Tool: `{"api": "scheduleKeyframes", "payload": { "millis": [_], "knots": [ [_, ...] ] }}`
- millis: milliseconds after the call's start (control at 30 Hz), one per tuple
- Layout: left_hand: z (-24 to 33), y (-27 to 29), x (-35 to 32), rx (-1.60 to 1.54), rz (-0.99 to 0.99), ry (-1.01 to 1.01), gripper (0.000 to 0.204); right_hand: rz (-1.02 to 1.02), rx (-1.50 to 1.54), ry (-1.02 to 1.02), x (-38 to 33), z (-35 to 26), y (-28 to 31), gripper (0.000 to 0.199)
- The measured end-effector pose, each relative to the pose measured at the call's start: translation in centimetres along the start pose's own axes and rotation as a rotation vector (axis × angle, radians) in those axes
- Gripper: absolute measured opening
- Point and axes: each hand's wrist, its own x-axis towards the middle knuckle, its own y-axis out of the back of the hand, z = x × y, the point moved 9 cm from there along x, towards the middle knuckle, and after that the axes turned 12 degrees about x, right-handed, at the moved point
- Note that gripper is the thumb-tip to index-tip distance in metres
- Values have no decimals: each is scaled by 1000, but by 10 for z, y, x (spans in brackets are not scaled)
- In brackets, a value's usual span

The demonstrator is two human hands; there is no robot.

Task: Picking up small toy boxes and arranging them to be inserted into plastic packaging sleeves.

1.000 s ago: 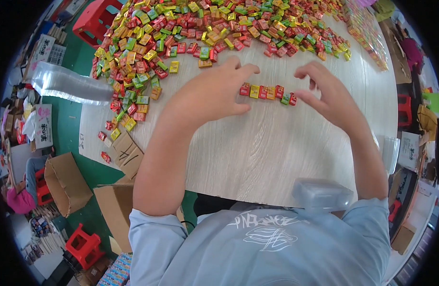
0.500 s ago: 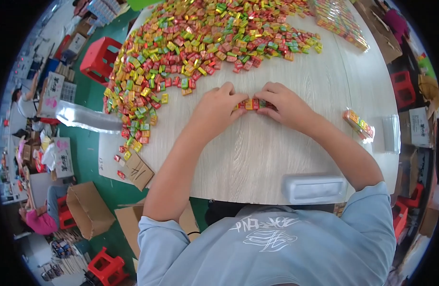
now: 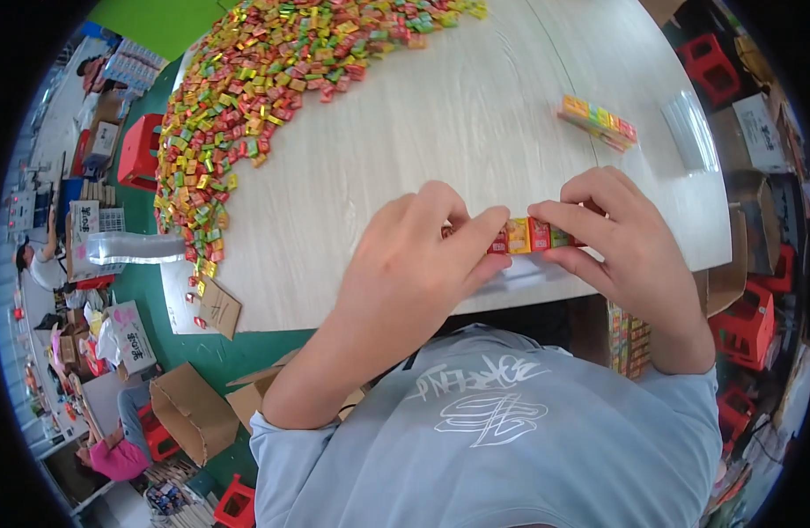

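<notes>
Between my hands is a short row of small wrapped candies, red, yellow and green, lined up end to end. My left hand pinches its left end with thumb and fingers. The right end is gripped the same way by my right hand, whose fingers cover part of the row. Just under the candies, a whitish plastic tray near the table's front edge is mostly hidden by my hands. Beyond my right hand, another row of candies lies on the table.
A large heap of loose candies covers the far left of the pale table. Clear plastic packaging lies at the right edge. A cardboard piece rests at the left corner. Red stools and open cartons surround the table.
Both hands have carried the candy row from near the heap toward me and to the right, over the plastic tray. The view has shifted too, and the heap appears farther left.
</notes>
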Motion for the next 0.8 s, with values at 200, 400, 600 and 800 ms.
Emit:
{"api": "scheduleKeyframes", "payload": {
  "millis": [200, 400, 600, 800],
  "knots": [
    [21, -35, -33, 27, 3, 48, 51, 17, 45, -66, -40, 15, -20, 44],
    [29, -49, -79, 174, 46, 67, 62, 155, -61, -11, -67, 18, -35, 47],
    [23, -48, -92, 182, 155, 92, 48, 208, -226, 89, -84, 13, -58, 50],
    [-3, -61, -92, -166, 142, 100, 50, 142, -306, 77, -71, 13, -60, 53]
  ]
}}
